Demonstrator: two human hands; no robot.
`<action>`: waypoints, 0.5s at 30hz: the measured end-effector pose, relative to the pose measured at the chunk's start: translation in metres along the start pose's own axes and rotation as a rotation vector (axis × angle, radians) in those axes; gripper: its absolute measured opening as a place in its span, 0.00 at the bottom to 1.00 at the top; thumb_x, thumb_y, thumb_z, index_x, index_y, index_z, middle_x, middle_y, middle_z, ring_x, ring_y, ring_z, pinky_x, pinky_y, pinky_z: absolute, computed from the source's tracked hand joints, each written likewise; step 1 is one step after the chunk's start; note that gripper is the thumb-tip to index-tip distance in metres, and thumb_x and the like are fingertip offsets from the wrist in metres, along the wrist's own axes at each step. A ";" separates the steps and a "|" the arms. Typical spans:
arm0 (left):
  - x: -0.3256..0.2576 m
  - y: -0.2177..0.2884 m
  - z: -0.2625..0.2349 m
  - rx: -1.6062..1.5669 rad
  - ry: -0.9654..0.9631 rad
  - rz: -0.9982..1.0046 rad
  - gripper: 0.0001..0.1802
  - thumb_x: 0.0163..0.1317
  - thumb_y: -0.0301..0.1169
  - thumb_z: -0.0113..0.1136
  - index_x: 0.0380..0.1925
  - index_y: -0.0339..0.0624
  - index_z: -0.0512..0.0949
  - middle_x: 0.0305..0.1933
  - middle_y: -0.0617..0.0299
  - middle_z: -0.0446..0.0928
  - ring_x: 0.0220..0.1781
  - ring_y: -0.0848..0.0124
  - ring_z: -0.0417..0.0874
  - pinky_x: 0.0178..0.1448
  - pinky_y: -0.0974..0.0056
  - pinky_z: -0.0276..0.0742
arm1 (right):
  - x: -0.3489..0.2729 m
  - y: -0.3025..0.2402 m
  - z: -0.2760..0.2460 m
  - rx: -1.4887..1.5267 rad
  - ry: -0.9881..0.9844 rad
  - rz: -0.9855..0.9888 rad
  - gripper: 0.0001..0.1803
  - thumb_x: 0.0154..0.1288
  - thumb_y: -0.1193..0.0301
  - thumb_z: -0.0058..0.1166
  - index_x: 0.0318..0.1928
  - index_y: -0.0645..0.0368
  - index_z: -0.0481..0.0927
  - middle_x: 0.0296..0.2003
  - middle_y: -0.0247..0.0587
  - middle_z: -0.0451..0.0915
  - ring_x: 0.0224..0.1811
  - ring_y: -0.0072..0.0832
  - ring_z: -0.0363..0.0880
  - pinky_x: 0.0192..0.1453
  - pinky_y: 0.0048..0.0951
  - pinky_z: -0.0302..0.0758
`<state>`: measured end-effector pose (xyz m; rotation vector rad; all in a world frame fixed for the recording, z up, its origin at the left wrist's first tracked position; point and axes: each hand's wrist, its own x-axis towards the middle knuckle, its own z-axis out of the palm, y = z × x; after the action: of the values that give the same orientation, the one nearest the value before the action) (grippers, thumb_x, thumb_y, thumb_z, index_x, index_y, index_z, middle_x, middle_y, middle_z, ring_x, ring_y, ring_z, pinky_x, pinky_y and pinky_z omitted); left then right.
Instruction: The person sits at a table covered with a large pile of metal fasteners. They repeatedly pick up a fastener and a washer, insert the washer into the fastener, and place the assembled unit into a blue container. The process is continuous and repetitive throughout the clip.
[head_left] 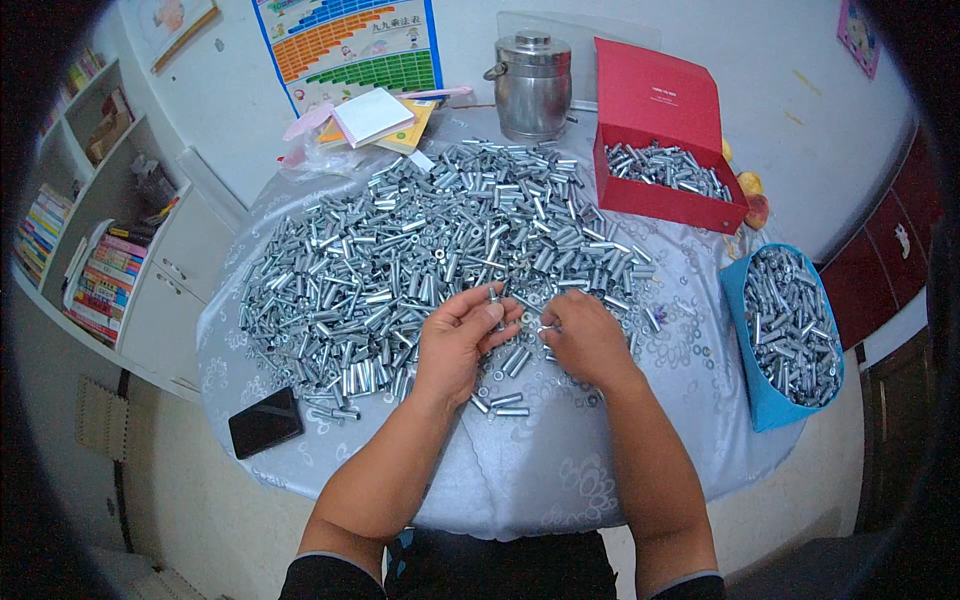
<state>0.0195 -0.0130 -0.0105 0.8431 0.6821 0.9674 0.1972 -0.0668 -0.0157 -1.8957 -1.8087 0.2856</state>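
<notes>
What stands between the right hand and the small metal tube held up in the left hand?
Nothing visible does. The right hand lies just beside the left hand, whose fingertips hold the metal tube upright. Only loose tubes and washers lie on the table below the gap.

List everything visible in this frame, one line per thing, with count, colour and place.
metal sleeves: too many to count, silver, heaped across the table
table: one, pale patterned cloth, centre
washers: many, silver, scattered right of the heap
red box: one, lid up, holds sleeves, far right of table
blue bin: one, full of sleeves, right edge
steel pot: one, lidded, far side
phone: one, black, near left edge
notepads: a few, white and yellow, far left
bookshelf: one, white, left
left hand: holds a small sleeve in its fingertips
right hand: fingers closed on small parts, too small to tell
</notes>
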 end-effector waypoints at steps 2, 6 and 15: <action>0.000 -0.001 0.000 0.001 -0.003 0.001 0.17 0.65 0.23 0.55 0.53 0.31 0.73 0.48 0.48 0.79 0.51 0.58 0.82 0.53 0.61 0.84 | -0.002 0.005 -0.003 0.074 -0.018 -0.021 0.06 0.53 0.72 0.61 0.32 0.57 0.79 0.34 0.46 0.78 0.41 0.43 0.78 0.45 0.42 0.73; 0.000 -0.001 0.000 0.004 0.004 -0.004 0.17 0.65 0.23 0.55 0.54 0.30 0.72 0.47 0.48 0.79 0.51 0.58 0.83 0.52 0.61 0.84 | -0.007 0.005 -0.005 0.180 0.001 0.005 0.06 0.53 0.72 0.61 0.32 0.57 0.78 0.31 0.46 0.79 0.37 0.44 0.79 0.41 0.42 0.74; -0.001 -0.001 -0.001 0.005 0.001 0.005 0.17 0.65 0.22 0.55 0.54 0.30 0.72 0.47 0.48 0.79 0.51 0.58 0.83 0.52 0.62 0.84 | -0.004 0.011 0.002 0.164 0.026 -0.039 0.07 0.55 0.71 0.57 0.35 0.57 0.82 0.34 0.48 0.81 0.40 0.44 0.80 0.43 0.41 0.75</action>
<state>0.0190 -0.0136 -0.0115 0.8488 0.6839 0.9712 0.2058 -0.0701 -0.0238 -1.7418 -1.7476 0.3819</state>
